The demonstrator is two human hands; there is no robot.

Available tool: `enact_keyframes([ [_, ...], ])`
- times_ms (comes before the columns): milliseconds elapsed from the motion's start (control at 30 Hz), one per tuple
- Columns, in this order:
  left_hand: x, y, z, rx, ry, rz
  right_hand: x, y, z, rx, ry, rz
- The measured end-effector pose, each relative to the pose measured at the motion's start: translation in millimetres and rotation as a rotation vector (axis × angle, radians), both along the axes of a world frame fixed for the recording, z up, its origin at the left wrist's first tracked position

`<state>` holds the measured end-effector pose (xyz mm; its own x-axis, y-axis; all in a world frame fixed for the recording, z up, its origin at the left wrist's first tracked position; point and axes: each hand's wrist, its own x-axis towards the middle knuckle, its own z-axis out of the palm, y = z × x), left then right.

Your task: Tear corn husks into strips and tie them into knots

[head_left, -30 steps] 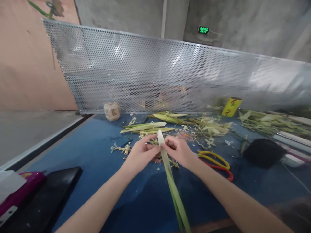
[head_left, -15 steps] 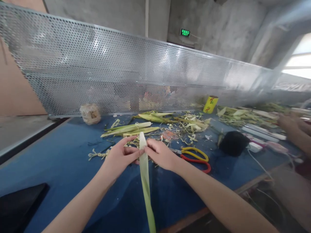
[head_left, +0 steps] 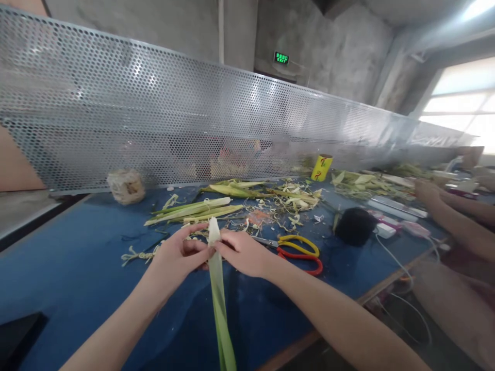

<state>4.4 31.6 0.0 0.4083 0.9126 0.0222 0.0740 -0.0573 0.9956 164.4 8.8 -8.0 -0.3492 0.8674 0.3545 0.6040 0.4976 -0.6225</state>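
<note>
A long pale green leaf strip (head_left: 218,288) rises from the bottom edge of the head view to its white tip between my hands. My left hand (head_left: 180,256) pinches the strip near its tip from the left, fingers closed on it. From the right, my right hand (head_left: 242,251) grips the same spot. Both hands hover just above the blue table (head_left: 77,268). More green stalks (head_left: 191,210) lie just beyond my hands.
Yellow and red scissors (head_left: 299,249) lie right of my right hand. Leaf scraps (head_left: 294,198), a yellow can (head_left: 320,167), a black object (head_left: 355,225) and a pale jar (head_left: 126,186) stand before a perforated metal screen (head_left: 154,113). Another person's arms (head_left: 448,206) work at the right.
The view has swung to the right, so another person's arms now show at the right edge. My hands keep their pinch on the leaf strip near its tip.
</note>
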Motion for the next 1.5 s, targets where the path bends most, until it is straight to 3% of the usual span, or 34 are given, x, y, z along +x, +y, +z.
enact_keyframes([
  [167, 0, -2, 2.4, 0.059, 0.072, 0.046, -2, 1, -3.0, -0.040, 0.047, -0.031],
  [500, 2, -4, 2.2, -0.027, 0.000, 0.012, -7, 2, -8.0, -0.237, 0.323, 0.036],
  [867, 3, -4, -3.5, 0.077, 0.034, 0.044, -12, 2, -9.2, -0.048, 0.253, -0.098],
  [1167, 2, -1, -6.0, 0.111, 0.003, 0.052, -11, -2, -3.7, -0.032, 0.251, -0.104],
  [1367, -1, -2, -2.8, 0.133, 0.049, 0.041, -6, -3, -3.1, -0.299, 0.500, 0.078],
  [1500, 0, 0, -3.7, 0.147, 0.089, 0.046, -5, -4, -0.2, -0.352, 0.763, 0.227],
])
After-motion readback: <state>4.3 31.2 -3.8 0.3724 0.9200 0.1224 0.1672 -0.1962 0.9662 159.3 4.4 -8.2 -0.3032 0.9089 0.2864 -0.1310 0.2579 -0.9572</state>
